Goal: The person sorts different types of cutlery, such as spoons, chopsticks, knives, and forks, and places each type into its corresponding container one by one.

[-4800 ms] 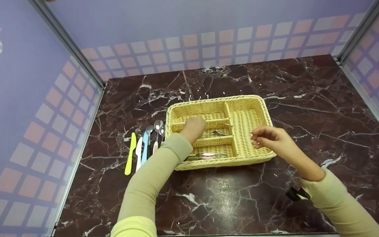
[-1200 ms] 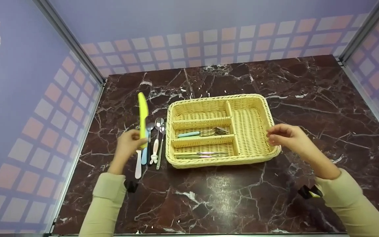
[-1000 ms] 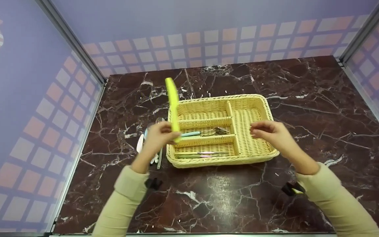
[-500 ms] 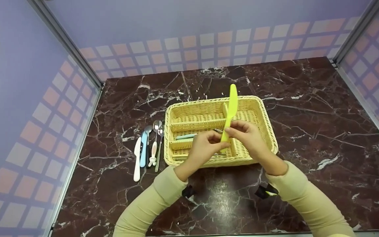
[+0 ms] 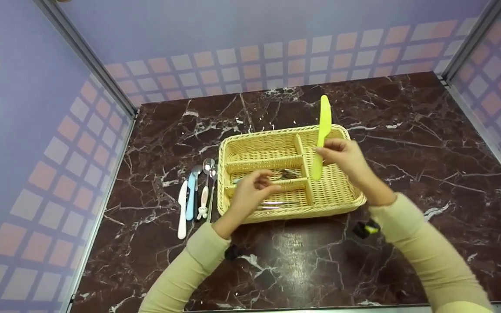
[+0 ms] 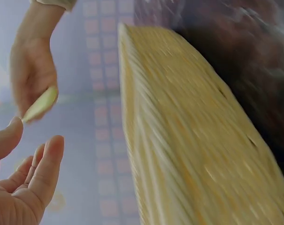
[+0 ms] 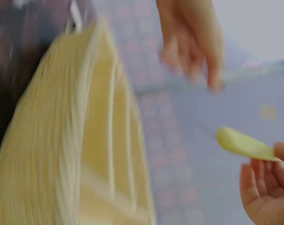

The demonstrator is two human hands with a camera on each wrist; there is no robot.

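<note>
A bright yellow-green plastic knife (image 5: 323, 130) stands nearly upright above the right compartment of the woven basket (image 5: 292, 215). My right hand (image 5: 347, 158) pinches its handle between thumb and fingers; in the right wrist view the end of the knife (image 7: 242, 144) juts out from the fingertips. Over the basket's left part hovers my left hand (image 5: 254, 191), fingers loosely bent and apart, holding nothing. The left wrist view shows that hand's thumb and fingers (image 6: 48, 164) spread. Metal cutlery (image 5: 288, 174) lies in the middle compartment, and thin metal pieces (image 5: 278, 203) in the front one, partly hidden by the left hand.
Left of the basket, a white knife (image 5: 182, 211), a blue-handled spoon (image 5: 190, 195), a spoon with a rabbit-shaped handle (image 5: 203, 202) and other slim cutlery lie side by side on the dark marbled table (image 5: 294, 274). Patterned panels (image 5: 272, 61) enclose the back and sides.
The yellow knife, carried by my left hand from the table's left side, has passed into my right hand. The right hand has shifted right with it; the left has let go and drawn back left.
</note>
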